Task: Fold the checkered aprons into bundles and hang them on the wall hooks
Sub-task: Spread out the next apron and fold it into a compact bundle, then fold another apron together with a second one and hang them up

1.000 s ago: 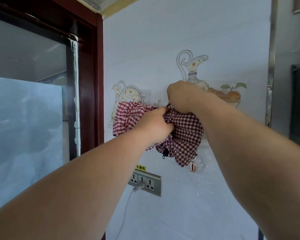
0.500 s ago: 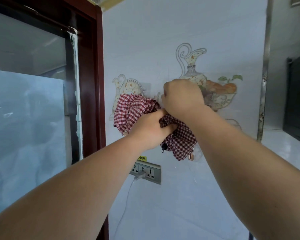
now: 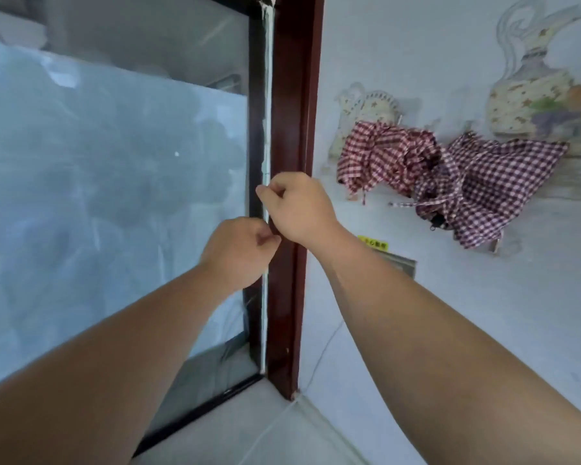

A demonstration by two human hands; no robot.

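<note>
Two checkered apron bundles hang on the white wall at the right. The red-and-white bundle (image 3: 383, 159) is on the left, and the darker purple-checked bundle (image 3: 497, 186) hangs beside it and touches it, with thin ties dangling below. The hooks are hidden by the cloth. My left hand (image 3: 239, 253) and my right hand (image 3: 299, 206) are in the air in front of the window frame, well to the left of the aprons. The fingers of both hands are curled and hold nothing.
A dark red window frame (image 3: 292, 129) and a large glass pane (image 3: 114, 196) fill the left. Jug decals (image 3: 530, 95) decorate the wall. A wall socket (image 3: 405, 263) sits under a yellow label, with a white cable (image 3: 319, 360) running down to the pale sill (image 3: 249, 431).
Both hands have let go of the darker apron bundle and pulled back to the left. That bundle now hangs by itself. The view has swung left and down.
</note>
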